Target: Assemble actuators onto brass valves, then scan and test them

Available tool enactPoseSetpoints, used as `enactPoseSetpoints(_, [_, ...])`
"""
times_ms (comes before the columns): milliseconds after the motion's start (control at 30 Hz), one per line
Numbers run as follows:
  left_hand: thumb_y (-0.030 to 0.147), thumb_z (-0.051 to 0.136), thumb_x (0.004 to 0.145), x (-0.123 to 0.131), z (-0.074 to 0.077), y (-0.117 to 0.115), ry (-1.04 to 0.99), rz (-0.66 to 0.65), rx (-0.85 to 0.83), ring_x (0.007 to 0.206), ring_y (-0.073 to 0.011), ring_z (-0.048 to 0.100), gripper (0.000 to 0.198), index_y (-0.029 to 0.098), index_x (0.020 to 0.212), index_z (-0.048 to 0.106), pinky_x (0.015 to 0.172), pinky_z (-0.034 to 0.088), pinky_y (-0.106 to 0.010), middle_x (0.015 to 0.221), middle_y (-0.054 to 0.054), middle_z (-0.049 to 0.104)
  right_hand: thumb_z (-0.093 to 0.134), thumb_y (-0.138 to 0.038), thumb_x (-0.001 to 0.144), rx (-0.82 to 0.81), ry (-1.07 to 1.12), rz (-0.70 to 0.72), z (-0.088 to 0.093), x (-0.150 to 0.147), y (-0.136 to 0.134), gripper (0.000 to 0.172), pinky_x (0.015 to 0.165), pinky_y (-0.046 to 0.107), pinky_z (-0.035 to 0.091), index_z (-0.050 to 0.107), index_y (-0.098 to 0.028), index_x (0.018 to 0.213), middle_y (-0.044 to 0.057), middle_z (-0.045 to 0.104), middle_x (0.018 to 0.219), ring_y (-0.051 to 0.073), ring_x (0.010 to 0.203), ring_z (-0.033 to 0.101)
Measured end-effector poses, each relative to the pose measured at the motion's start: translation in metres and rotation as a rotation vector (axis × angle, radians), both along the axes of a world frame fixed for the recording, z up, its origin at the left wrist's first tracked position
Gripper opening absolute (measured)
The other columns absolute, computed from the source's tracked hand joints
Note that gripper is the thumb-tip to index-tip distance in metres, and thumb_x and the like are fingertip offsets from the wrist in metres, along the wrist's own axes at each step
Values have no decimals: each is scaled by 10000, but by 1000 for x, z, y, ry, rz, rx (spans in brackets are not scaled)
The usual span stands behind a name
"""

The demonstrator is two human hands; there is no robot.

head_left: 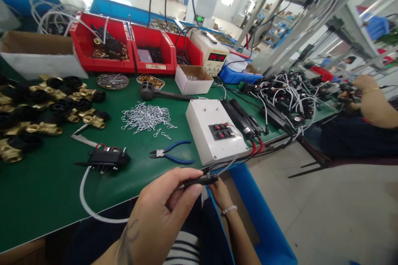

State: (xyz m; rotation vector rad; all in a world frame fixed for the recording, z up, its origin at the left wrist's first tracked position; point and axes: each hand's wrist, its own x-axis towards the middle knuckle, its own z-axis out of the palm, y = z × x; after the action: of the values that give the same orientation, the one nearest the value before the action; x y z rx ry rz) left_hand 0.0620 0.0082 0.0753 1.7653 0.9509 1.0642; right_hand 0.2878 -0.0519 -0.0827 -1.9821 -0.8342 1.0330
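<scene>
Just past the table's front edge, my left hand (164, 207) pinches a black cable connector (202, 180) between thumb and fingers. My right hand (221, 193), with a beaded bracelet at the wrist, is right behind the connector's far end; its fingertips are hidden, so what it holds does not show. A thin grey cable (227, 166) runs close by, under the white switch box (214, 132). On the green table (139, 178) lies a small black device (107, 159) with a white cable (85, 198) leading toward my left wrist. Blue-handled cutting pliers (174, 153) lie beyond my left hand.
Silver hairpin clips (146, 116) lie in a pile, with a black mallet (155, 92) behind. Brass valves (46, 107) crowd the left. Red bins (104, 43) line the back, beside a power supply (214, 51). A blue crate (264, 219) stands below; another person's arm (376, 101) is at right.
</scene>
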Motion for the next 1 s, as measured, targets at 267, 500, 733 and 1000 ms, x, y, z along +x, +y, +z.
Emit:
enactPoseSetpoints(267, [202, 537, 938, -4, 2, 1, 25, -58, 61, 680, -72, 682, 202, 289, 997, 709, 670, 546, -112, 782, 60, 714, 671, -432, 880, 392, 120, 44, 106, -25, -30, 203, 851, 373, 595, 672, -231, 909, 55, 725, 1097, 195, 856, 738])
enactPoseSetpoints(500, [152, 614, 891, -5, -2, -5, -33, -79, 106, 676, -90, 638, 175, 281, 1001, 659, 583, 521, -152, 849, 43, 686, 717, -301, 878, 843, 305, -64, 162, -54, -16, 66, 673, 165, 588, 745, -262, 925, 4, 721, 879, 88, 723, 694])
enactPoseSetpoints(733, [164, 616, 907, -6, -4, -3, -29, -68, 152, 721, -85, 622, 142, 266, 1000, 651, 613, 513, -153, 869, 35, 665, 707, -298, 886, 800, 344, 3, 161, -63, -6, 79, 657, 201, 586, 744, -257, 942, 14, 722, 883, 95, 679, 681])
enactPoseSetpoints(1000, [119, 618, 906, -10, -6, -6, -20, -70, 209, 791, -73, 649, 156, 240, 1001, 642, 742, 529, -129, 880, 35, 669, 700, -299, 894, 762, 355, 31, 161, -67, -4, 80, 674, 182, 558, 732, -248, 947, -9, 710, 848, 74, 663, 666])
